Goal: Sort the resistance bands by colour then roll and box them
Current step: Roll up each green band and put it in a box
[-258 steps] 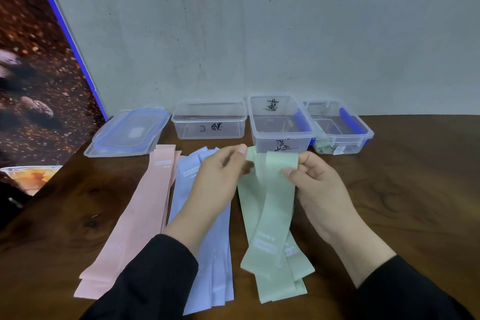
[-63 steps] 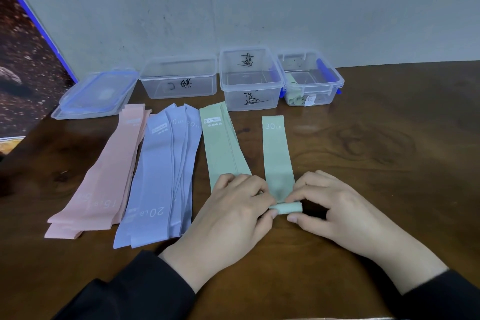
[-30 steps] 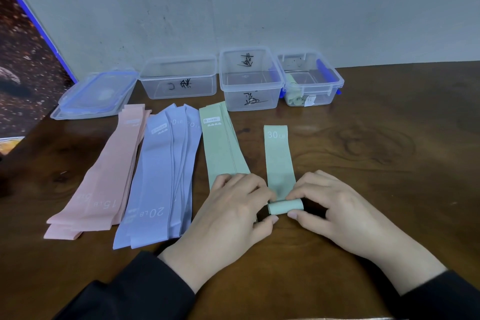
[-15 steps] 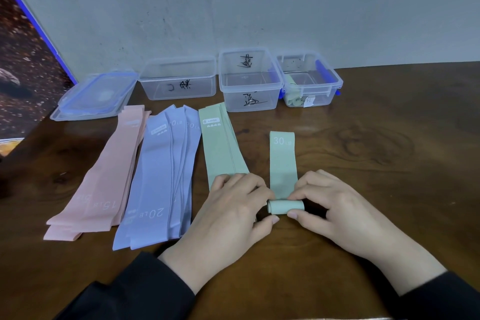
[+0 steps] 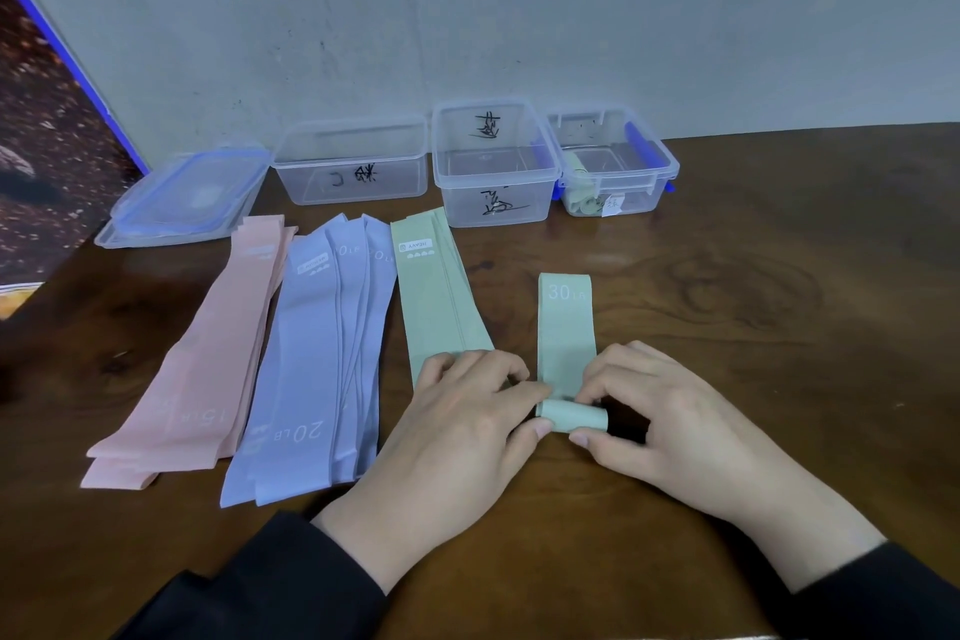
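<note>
While both hands work on the green band (image 5: 566, 327) marked 30 LB, the rolled part (image 5: 573, 416) at its near end gets fatter and the flat part gets shorter than it was a moment ago. The far end with the number has crept closer to the hands, so the roll is eating up the band bit by bit. The left hand (image 5: 462, 426) pinches the left end of the roll with its thumb and fingers curled round it, and the right hand (image 5: 670, 426) pinches the right end the same way. The band lies on the wooden table (image 5: 779, 327), in front of the person, well apart from the boxes at the back. About half of it looks rolled now, so I think a few more turns will finish it. Then it should go in the box on the right (image 5: 613, 161), the one with blue clips, where another green roll (image 5: 584, 200) already sits. To the left, more green bands (image 5: 441, 296) wait in a flat pile, touching the left hand. Next to them lie the blue bands (image 5: 322, 353) marked 20 LB and the pink bands (image 5: 208, 353) marked 15 LB, each colour in its own pile. So the sorting looks done, but most of the rolling is not. Two clear boxes with black writing, the left box (image 5: 353, 166) and the middle box (image 5: 493, 166), hold no bands that I can see. A lid (image 5: 182, 195) lies beside them.
</note>
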Tool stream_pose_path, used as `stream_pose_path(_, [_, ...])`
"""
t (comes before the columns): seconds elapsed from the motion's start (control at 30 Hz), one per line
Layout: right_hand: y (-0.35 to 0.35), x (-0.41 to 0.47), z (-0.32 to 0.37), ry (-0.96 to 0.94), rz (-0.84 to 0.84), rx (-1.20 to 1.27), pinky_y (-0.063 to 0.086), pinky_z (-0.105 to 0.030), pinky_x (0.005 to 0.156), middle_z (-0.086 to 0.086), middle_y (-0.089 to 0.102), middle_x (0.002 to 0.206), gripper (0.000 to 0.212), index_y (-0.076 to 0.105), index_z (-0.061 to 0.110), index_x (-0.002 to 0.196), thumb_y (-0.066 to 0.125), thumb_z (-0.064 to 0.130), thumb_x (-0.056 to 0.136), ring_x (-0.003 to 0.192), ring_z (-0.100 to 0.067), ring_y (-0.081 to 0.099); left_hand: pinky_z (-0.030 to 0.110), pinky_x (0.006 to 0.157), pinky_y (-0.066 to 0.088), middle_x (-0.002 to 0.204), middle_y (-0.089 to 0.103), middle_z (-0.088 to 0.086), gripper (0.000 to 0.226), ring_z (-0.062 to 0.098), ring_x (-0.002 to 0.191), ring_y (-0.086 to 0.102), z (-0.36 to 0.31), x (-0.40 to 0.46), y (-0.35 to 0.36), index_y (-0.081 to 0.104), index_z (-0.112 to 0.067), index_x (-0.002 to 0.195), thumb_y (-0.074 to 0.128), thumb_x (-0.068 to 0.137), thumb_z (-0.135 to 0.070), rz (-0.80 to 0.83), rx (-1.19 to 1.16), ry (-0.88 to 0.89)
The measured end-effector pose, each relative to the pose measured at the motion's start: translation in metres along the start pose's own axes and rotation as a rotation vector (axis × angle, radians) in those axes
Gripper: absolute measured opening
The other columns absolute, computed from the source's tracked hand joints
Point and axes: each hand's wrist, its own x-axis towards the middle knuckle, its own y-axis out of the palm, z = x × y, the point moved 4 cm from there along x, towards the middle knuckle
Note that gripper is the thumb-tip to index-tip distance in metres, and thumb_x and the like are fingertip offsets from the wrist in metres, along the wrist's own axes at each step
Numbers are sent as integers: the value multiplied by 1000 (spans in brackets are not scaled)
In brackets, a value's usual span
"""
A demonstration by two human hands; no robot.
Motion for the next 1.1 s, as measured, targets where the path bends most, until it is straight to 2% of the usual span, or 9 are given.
stream_pose_path(0.1, [1,0,0,-8,-7,-14,50,-28,85,26,53,104,28,70,34,102,58,57,91,101,-7,54,29,103,32,121,56,-15,44,4,114,48,1,0,0,60,-33,128,38,99,-56,16,-6,-19])
stream_pose_path(0.17, [1,-1,-1,-3,-7,-14,50,-29,84,25,53,104,28,71,33,104,58,56,92,100,-7,54,29,102,32,120,56,-16,42,4,112,48,1,0,0,61,-33,122,40,96,-59,22,-11,-15])
stream_pose_path(0.3, [0,0,1,-13,-1,-19,49,-27,85,25,54,105,28,70,35,109,60,54,92,100,-7,53,31,100,37,115,56,-15,36,4,109,49,1,1,-1,65,-30,115,41,97,-51,17,-10,-9])
stream_pose_path(0.43, [0,1,1,1,8,-16,48,-28,89,25,56,105,23,63,38,106,63,54,89,103,-7,54,30,101,36,114,56,-16,38,3,109,48,2,1,-1,67,-29,115,38,100,-49,11,-19,-19])
stream_pose_path(0.67, [1,0,1,-24,-9,-29,48,-27,86,25,54,105,28,70,32,108,58,53,95,98,-7,53,30,101,34,116,55,-17,35,3,109,47,2,1,-3,62,-32,117,44,95,-53,52,-30,-32])
stream_pose_path(0.83, [0,0,2,-22,-20,-38,48,-27,85,24,54,103,29,72,30,107,59,51,93,96,-7,54,31,106,31,121,56,-18,42,2,114,48,-2,1,-11,66,-32,122,39,100,-56,32,-56,-19])
stream_pose_path(0.93, [0,-1,4,-32,-29,-44,49,-29,84,23,56,103,28,73,29,106,62,50,92,94,-7,54,9,104,16,130,56,-20,39,-8,112,37,-5,12,-32,61,-32,134,35,105,-38,42,-107,-22])
stream_pose_path(1.0, [0,-1,5,-37,-32,-46,50,-30,84,22,56,102,27,73,29,106,63,50,92,93,-8,54,1,97,15,138,51,-22,42,-11,109,32,-4,27,-38,52,-33,143,36,106,-20,155,-119,12])
stream_pose_path(1.1, [-1,-2,7,-38,-30,-70,50,-32,82,21,57,100,27,73,29,105,63,50,92,91,-9,54,18,109,22,145,49,-18,50,5,131,39,-3,48,-25,47,-34,147,36,105,-7,315,-53,77])
